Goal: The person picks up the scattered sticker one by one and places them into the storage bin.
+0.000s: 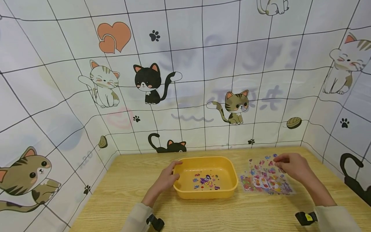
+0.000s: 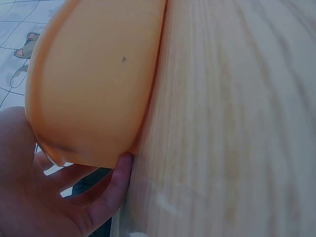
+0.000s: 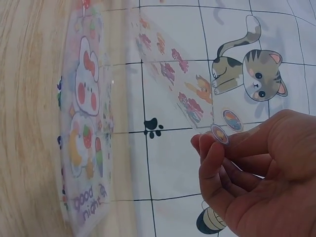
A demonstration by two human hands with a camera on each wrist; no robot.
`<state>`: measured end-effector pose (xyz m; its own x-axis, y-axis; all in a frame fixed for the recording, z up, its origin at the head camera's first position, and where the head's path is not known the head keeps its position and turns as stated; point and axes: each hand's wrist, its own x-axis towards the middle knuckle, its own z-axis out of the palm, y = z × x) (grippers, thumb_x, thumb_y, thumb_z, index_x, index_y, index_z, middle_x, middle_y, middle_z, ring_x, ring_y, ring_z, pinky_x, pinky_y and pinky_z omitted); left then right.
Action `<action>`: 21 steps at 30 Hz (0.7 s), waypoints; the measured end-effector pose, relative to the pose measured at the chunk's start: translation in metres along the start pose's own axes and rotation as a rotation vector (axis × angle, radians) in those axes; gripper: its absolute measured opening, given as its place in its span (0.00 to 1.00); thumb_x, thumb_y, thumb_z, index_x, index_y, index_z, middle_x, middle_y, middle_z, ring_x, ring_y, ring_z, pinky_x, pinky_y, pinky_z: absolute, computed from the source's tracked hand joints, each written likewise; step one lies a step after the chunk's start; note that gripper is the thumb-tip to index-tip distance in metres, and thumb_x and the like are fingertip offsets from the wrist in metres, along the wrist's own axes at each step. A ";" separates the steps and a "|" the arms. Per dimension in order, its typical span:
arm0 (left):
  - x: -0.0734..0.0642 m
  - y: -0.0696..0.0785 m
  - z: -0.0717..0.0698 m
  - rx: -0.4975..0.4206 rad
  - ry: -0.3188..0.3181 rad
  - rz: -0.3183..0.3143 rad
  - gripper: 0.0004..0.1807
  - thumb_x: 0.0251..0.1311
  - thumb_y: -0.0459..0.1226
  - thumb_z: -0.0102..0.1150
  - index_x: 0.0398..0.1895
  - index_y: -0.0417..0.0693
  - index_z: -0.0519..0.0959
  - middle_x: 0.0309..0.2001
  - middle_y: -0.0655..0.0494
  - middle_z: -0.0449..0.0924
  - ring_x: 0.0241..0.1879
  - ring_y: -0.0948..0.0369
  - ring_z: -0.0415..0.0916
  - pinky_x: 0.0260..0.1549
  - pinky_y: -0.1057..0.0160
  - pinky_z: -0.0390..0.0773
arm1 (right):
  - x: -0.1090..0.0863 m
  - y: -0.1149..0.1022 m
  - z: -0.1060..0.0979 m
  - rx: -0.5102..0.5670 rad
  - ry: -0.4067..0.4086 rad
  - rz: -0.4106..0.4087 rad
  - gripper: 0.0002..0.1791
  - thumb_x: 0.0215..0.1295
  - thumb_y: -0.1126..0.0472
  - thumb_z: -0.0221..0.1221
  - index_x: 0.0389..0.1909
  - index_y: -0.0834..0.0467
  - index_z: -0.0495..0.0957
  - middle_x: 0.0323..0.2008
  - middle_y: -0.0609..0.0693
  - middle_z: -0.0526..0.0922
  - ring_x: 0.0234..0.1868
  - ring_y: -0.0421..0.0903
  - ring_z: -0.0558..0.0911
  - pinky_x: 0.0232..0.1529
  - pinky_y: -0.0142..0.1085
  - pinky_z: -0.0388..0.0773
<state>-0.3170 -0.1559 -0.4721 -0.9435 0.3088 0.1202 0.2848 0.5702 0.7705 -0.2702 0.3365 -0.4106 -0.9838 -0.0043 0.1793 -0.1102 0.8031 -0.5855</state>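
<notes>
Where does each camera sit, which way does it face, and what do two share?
Head: worn on the head, facing forward and down at the yellow basin; left hand, right hand and sleeves show.
Left wrist: on that wrist, facing the basin's outside and tabletop; left hand shows.
Right wrist: on that wrist, facing the clear sticker sheet and backdrop; right hand shows.
Head and left wrist both show the basin.

Gap narrow between yellow basin (image 1: 205, 194) and sticker sheets (image 1: 268, 184); room at tabletop (image 1: 223, 216) front; wall (image 1: 191, 129) behind.

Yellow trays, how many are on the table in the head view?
1: the yellow tray, on the wooden table, left of the sticker sheets, small colourful pieces inside. No other shows.
</notes>
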 end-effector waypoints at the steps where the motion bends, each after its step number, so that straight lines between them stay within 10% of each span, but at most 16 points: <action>1: 0.000 0.000 0.000 -0.003 -0.001 0.004 0.31 0.60 0.31 0.52 0.71 0.46 0.71 0.74 0.38 0.68 0.50 0.50 0.73 0.35 0.62 0.73 | 0.000 -0.001 -0.001 0.001 0.004 0.001 0.12 0.73 0.66 0.57 0.48 0.71 0.83 0.41 0.67 0.88 0.31 0.46 0.84 0.28 0.36 0.76; 21: 0.000 0.000 0.000 -0.017 0.000 -0.009 0.31 0.61 0.32 0.52 0.71 0.48 0.71 0.74 0.40 0.68 0.56 0.49 0.72 0.43 0.57 0.74 | -0.008 -0.018 -0.008 0.003 0.080 -0.030 0.13 0.74 0.64 0.57 0.49 0.69 0.84 0.36 0.59 0.89 0.29 0.41 0.82 0.27 0.34 0.76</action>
<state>-0.3175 -0.1562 -0.4723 -0.9459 0.3041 0.1131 0.2735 0.5599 0.7821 -0.2595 0.3270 -0.3956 -0.9656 0.0191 0.2593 -0.1403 0.8014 -0.5815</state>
